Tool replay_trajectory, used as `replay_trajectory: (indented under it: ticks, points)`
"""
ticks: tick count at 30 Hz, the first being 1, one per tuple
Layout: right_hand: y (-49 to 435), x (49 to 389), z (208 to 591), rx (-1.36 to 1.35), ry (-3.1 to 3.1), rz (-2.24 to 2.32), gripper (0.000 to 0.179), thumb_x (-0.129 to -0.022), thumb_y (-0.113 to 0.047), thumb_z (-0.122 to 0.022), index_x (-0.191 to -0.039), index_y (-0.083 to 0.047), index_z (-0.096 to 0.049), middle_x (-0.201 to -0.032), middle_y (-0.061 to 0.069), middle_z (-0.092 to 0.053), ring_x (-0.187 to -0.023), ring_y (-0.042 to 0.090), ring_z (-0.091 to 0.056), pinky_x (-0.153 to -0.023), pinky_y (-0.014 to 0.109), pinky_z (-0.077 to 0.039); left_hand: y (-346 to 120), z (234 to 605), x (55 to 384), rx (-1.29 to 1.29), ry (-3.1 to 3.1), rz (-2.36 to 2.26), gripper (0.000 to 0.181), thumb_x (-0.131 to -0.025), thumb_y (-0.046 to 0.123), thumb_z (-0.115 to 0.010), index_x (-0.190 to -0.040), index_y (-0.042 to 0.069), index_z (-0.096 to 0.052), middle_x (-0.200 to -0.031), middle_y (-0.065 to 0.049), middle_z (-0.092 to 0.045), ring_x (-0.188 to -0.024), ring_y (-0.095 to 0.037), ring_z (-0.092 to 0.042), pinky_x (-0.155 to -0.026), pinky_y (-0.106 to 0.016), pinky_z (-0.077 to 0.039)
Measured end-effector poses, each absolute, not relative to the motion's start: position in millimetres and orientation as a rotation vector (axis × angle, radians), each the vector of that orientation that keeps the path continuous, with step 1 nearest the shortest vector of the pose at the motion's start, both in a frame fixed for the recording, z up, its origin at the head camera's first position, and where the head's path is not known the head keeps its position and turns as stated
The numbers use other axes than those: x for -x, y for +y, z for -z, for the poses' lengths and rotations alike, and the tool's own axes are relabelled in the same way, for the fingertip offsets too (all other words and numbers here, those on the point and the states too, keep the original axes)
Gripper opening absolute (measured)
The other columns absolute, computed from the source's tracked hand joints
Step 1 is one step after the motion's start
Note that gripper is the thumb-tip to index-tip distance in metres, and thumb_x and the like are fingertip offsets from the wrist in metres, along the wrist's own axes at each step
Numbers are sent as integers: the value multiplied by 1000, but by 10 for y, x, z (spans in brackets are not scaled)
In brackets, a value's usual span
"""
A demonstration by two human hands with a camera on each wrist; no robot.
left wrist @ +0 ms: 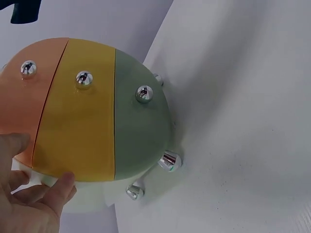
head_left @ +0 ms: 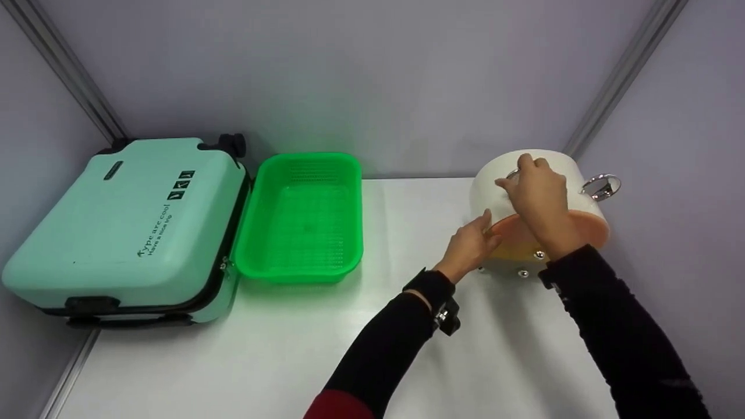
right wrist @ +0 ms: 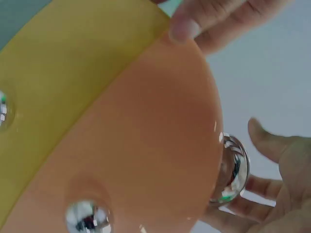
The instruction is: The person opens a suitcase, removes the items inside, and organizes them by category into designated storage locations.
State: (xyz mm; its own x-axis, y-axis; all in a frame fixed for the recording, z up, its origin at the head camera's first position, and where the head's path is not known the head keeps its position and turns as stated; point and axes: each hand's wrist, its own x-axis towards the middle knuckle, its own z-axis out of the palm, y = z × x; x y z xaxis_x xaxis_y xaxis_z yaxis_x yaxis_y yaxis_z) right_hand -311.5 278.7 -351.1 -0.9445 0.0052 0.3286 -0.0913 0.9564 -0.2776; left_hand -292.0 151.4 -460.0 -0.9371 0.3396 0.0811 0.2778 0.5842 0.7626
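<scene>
A white rounded drawer box (head_left: 495,169) stands at the right. Its front has an orange drawer (right wrist: 146,141), a yellow drawer (left wrist: 80,131) and a green drawer (left wrist: 141,131), with round silver knobs. My left hand (head_left: 468,244) holds the box's left edge, fingertips on the front at the orange and yellow drawers, other fingers behind the rim. Over the white top is my right hand (head_left: 541,195); in the right wrist view its fingers reach behind a silver ring handle (right wrist: 238,170), the thumb spread apart from it. Another silver ring (head_left: 602,186) sticks out on the right side.
A green plastic basket (head_left: 356,233) stands left of the box on the white table (head_left: 279,361). Beside it, at the far left, a mint-green suitcase (head_left: 128,227) lies flat. Grey wall panels (head_left: 407,87) enclose the back and both sides.
</scene>
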Motion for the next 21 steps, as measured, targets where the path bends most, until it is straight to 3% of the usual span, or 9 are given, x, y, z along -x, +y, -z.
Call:
replay_trajectory:
  ticks: [11,21]
  points:
    - [2850,3201,3583,0,-2670,-481,36,-94,-22,-64,-115,6,-53,-114,31,-55,-99,53,-57,-90,66,-42,1142,4397,2968,-591,2807,-1005,61,-100,45,-53,-153,20,-35,-152,1,-41,-139,-12,-37,-112,-28,-31]
    - [2890,3611,3607,40,-2731,-615,40,-96,-22,-56,-125,4,-50,-123,29,-50,-111,53,-50,-100,62,-37,191,4403,2833,-591,2884,-899,60,-101,44,-52,-151,15,-38,-150,-5,-44,-138,-20,-39,-112,-33,-31]
